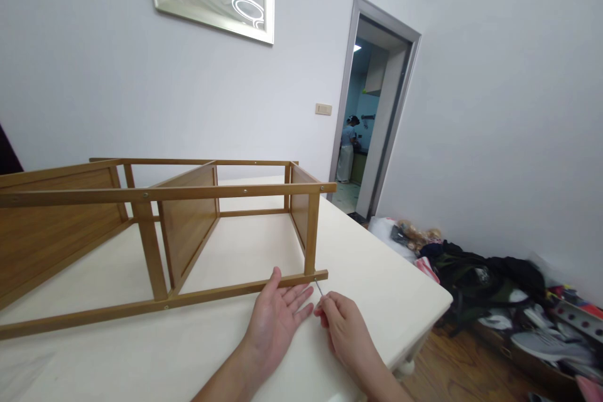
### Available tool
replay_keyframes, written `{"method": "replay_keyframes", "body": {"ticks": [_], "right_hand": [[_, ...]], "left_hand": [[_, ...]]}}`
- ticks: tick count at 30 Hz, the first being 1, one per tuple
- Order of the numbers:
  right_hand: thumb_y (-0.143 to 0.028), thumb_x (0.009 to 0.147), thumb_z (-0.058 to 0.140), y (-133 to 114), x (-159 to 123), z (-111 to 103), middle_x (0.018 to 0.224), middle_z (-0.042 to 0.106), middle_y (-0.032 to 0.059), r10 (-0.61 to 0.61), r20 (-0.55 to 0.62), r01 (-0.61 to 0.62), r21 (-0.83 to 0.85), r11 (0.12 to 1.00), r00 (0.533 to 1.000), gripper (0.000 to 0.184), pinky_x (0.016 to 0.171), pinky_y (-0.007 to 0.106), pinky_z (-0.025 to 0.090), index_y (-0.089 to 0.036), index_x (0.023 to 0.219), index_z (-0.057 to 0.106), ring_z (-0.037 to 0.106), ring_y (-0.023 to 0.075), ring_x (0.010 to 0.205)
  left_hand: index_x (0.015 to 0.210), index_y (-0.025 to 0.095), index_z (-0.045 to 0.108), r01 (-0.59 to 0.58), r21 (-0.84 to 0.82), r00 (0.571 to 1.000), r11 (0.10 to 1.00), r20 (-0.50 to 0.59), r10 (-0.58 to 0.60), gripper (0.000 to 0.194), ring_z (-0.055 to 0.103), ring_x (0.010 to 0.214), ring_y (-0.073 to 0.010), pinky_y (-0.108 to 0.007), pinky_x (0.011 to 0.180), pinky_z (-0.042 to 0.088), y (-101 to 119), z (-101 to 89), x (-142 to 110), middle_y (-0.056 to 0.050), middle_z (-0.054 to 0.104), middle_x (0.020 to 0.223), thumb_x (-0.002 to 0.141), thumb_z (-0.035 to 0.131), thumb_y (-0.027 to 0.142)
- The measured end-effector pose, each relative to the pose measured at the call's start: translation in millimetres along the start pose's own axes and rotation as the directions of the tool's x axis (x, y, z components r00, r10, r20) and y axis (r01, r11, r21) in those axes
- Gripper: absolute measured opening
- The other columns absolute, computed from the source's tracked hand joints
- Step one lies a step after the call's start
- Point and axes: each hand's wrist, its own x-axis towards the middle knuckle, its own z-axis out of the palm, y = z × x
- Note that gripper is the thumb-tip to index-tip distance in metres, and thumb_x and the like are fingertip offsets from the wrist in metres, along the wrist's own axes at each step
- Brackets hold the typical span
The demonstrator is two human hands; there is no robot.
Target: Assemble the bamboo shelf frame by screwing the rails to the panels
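A wooden shelf frame (188, 232) lies on its side on the white table (377, 282), with panels set between its rails. My right hand (346, 330) is closed round a thin metal rod that looks like a hex key (319, 289). Its tip meets the lower front rail (226, 294) near that rail's right end, where an upright post joins. Most of the tool is hidden in my fingers. Palm up, my left hand (273, 326) is open beside the same rail, with its thumb against the wood and its fingers near the hex key.
Bolt heads show along the upper front rail (207, 191). To the right, bags, clothes and shoes (541, 342) are heaped on the wooden floor past the table's edge. A doorway (372, 107) opens behind, with a person (347, 144) standing in the room beyond.
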Motion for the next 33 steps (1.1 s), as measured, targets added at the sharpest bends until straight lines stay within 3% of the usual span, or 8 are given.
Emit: {"method": "replay_keyframes", "body": {"ticks": [3,6,10,13,16,23,29,33], "right_hand": [[-0.033,0.079,0.053,-5,-2,4,0.052,0.044,-0.0059,0.191,0.117,-0.223,0.408,0.885,0.975,0.02,0.037,0.021,0.022,-0.018,0.065,0.056,0.03,0.0069,0.04],[-0.022,0.073,0.059,-12,-3,5,0.057,0.047,-0.0038,0.271,0.288,-0.395,0.702,0.593,0.919,0.01,0.038,0.015,0.027,-0.013,0.069,0.057,0.034,0.0045,0.045],[-0.009,0.075,0.059,-15,0,1,0.061,0.047,-0.0035,0.201,0.522,-0.558,0.796,0.236,0.829,0.005,0.04,0.01,0.03,-0.011,0.071,0.056,0.037,0.0019,0.046],[-0.007,0.077,0.058,-12,1,-1,0.062,0.049,-0.0023,0.163,0.569,-0.591,0.79,0.163,0.806,0.005,0.04,0.011,0.032,-0.01,0.073,0.057,0.039,0.0025,0.045],[-0.01,0.077,0.06,-8,0,0,0.06,0.051,-0.0023,0.213,0.511,-0.55,0.805,0.221,0.833,0.005,0.041,0.012,0.034,-0.011,0.072,0.058,0.043,0.0033,0.045],[-0.019,0.072,0.072,-10,-6,2,0.059,0.056,-0.0018,0.287,0.317,-0.423,0.761,0.492,0.904,0.013,0.046,0.018,0.041,-0.01,0.075,0.062,0.045,0.0055,0.047],[-0.031,0.071,0.081,-7,-9,2,0.068,0.059,-0.0008,0.173,0.12,-0.208,0.697,0.686,0.977,0.028,0.058,0.024,0.048,-0.015,0.084,0.061,0.052,0.0096,0.059],[-0.044,0.075,0.076,0,-8,-2,0.074,0.061,0.0004,0.0,0.001,-0.001,0.417,0.909,1.0,0.033,0.063,0.028,0.05,-0.018,0.09,0.061,0.057,0.014,0.065]], "left_hand": [[0.139,0.006,0.034,-0.005,-0.008,1.0,1.0,0.0,0.005,0.067,0.055,0.128,-0.0333,-0.046,0.104,0.047,0,1.3,0,-0.029,0.051,0.138,0.093,0.051,0.051],[0.138,0.005,0.034,-0.011,-0.013,1.0,1.0,-0.001,0.011,0.067,0.057,0.125,-0.033,-0.045,0.103,0.048,-1,1.7,0,-0.029,0.052,0.136,0.092,0.052,0.05],[0.134,0.004,0.037,-0.014,-0.008,1.0,1.0,0.005,0.014,0.065,0.058,0.123,-0.0326,-0.043,0.103,0.049,-1,0.4,1,-0.029,0.055,0.132,0.092,0.053,0.05],[0.135,0.006,0.037,-0.008,-0.012,1.0,1.0,-0.004,0.008,0.064,0.059,0.123,-0.0321,-0.043,0.102,0.049,-1,-0.3,2,-0.029,0.055,0.131,0.092,0.054,0.051],[0.137,0.006,0.035,0.0,-0.017,1.0,1.0,-0.009,0.0,0.066,0.057,0.124,-0.0327,-0.045,0.102,0.049,-1,-0.5,2,-0.029,0.054,0.132,0.092,0.053,0.051],[0.138,0.002,0.034,-0.003,-0.016,1.0,1.0,0.004,0.003,0.07,0.056,0.126,-0.0334,-0.046,0.105,0.046,0,0.3,1,-0.03,0.054,0.134,0.092,0.052,0.052],[0.137,0.003,0.037,0.009,-0.014,1.0,1.0,0.003,-0.009,0.066,0.056,0.127,-0.032,-0.044,0.108,0.043,1,0.5,0,-0.028,0.053,0.136,0.093,0.051,0.051],[0.137,0.003,0.038,0.008,-0.005,1.0,1.0,0.012,-0.008,0.067,0.054,0.128,-0.0317,-0.044,0.11,0.042,1,0.6,-1,-0.028,0.052,0.138,0.092,0.052,0.052]]}}
